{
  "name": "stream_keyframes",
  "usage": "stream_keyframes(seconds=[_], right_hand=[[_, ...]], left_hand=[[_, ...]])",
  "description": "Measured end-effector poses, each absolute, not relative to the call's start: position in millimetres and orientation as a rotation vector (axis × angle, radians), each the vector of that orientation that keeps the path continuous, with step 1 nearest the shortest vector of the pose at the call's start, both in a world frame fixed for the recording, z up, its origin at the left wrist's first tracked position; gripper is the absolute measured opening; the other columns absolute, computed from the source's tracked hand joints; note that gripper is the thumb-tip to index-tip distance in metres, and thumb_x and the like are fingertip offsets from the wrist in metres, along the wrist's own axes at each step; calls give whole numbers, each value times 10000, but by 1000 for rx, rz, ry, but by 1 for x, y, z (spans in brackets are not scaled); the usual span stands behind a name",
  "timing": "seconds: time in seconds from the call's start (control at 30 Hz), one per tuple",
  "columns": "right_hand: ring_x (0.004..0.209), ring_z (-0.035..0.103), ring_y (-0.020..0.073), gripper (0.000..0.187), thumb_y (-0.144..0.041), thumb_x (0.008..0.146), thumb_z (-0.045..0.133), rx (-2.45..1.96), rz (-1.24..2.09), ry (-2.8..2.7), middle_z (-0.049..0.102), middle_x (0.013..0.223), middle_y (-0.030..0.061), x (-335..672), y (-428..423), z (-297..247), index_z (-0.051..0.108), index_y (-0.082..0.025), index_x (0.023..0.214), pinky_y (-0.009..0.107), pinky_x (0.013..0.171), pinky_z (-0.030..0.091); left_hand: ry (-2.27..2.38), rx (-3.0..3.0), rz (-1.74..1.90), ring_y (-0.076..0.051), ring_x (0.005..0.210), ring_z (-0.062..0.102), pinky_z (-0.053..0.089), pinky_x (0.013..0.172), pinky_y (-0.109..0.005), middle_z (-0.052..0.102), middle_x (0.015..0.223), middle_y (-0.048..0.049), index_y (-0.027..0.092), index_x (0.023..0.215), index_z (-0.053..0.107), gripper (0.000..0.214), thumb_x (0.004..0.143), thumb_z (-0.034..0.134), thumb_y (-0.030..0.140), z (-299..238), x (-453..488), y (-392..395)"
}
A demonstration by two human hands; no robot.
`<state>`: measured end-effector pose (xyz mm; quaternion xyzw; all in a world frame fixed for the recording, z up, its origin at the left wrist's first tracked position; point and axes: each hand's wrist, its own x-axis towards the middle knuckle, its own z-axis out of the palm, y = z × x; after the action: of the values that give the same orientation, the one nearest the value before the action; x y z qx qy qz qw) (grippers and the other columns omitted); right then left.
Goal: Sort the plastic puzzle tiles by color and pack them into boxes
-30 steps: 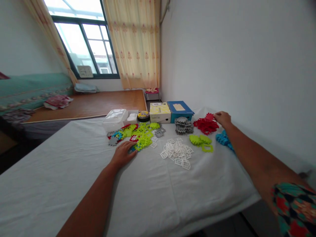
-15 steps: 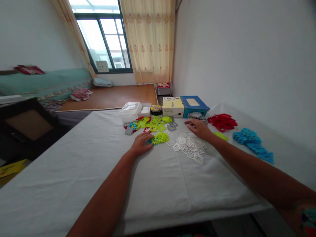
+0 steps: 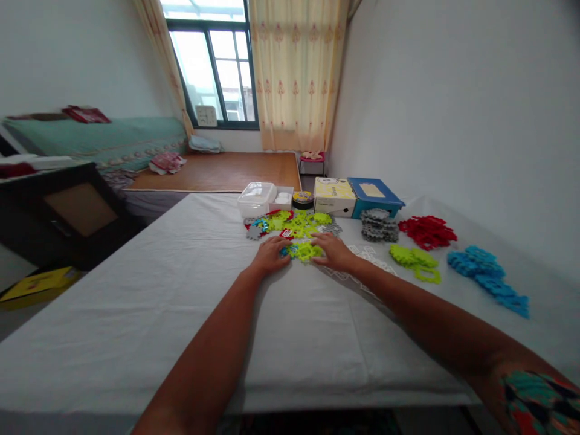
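Here we go: square clock (image 3: 206, 116) by the window (image 3: 228, 84), patterned curtain (image 3: 294, 72) hanging alongside, pink stool (image 3: 312, 161) (pale item (image 3: 312, 155) on top) beyond the brown bed (image 3: 235, 172), dark cabinet (image 3: 79, 208) over left

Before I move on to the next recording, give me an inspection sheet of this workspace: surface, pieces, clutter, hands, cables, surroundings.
Surface: white cloth, lightly creased.
Job's things: mixed-color pile of toothed pieces toward the far side; gray stack, red pile, green pile and blue pile to the right; white pieces, partly hidden.
Clutter: clear container, round tin, yellow-and-white box and blue box along the far edge.
Hands: left hand and right hand on either side of the near green pieces; grip cannot be told.
Cables: nothing seen on the cloth.
Surroundings: window and curtain beyond, white wall to the right.
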<state>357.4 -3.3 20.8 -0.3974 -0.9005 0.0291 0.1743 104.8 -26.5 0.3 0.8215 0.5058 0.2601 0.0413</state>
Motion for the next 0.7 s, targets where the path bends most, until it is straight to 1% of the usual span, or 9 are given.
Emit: stream_keyframes(seconds=[0.03,0.13,0.2,0.3,0.4,0.47,0.53,0.6,0.7], right_hand=[[1188,512,308,428,-347,757,716,-1118,92,-2527,571,1331,128,359,-3,21,641,-188,1148,466,943,447],[1097,579,264,369,-297,784,683,-1075,168,-2453,661,1176,118,371,-3,24,642,-191,1135,440,940,456],[1046,606,247,312,-293,814,639,-1078,187,-2386,682,1114,103,386,-5,30,646,-194,1110,420,925,468],[956,633,226,238,-305,861,565,-1172,197,-2279,701,1018,78,419,-11,40,659,-204,1055,381,851,498],[887,643,219,222,-299,877,524,-1293,176,-2204,708,944,72,449,-17,44,674,-202,1008,362,792,507],[878,640,218,236,-301,884,515,-1314,149,-2198,709,948,78,455,-21,43,674,-193,1022,364,800,503],[923,625,224,268,-327,895,522,-1267,127,-2252,706,1000,87,445,-26,38,664,-185,1073,375,848,489],[1030,587,245,337,-361,899,541,-1197,86,-2359,684,1103,102,424,-32,31,631,-182,1170,395,900,464],[1187,497,287,450,-374,886,579,-1153,23,-2527,628,1237,123,389,-43,21,553,-185,1294,437,945,427]], left_hand=[[1592,2507,814,-245,1133,552,418,1020,-402,634,1187,-73,227,1171,653,430,746,598,267,0,103,-26],[1712,2496,889,-243,1174,524,412,1030,-421,608,1230,-52,253,1134,665,400,745,580,218,-2,101,-24],[1760,2495,938,-242,1196,508,406,1035,-432,592,1256,-45,262,1110,670,363,766,563,211,-3,101,-23],[1725,2530,957,-235,1184,516,393,1043,-442,612,1223,-47,256,1100,669,306,826,533,260,-2,105,-24],[1647,2583,909,-241,1208,500,366,1058,-454,626,1212,-41,267,1106,667,293,853,527,310,-1,114,-25],[1620,2608,859,-252,1243,474,348,1062,-467,621,1236,-43,271,1139,655,312,863,521,326,0,122,-27],[1590,2639,796,-258,1272,447,330,1065,-475,607,1274,-46,275,1193,627,346,871,519,343,1,130,-30],[1552,2672,716,-258,1291,427,312,1071,-476,590,1308,-44,281,1231,599,372,876,522,359,4,137,-34],[1511,2688,640,-253,1288,431,303,1071,-470,608,1280,-44,278,1212,601,358,872,533,368,8,143,-39]])
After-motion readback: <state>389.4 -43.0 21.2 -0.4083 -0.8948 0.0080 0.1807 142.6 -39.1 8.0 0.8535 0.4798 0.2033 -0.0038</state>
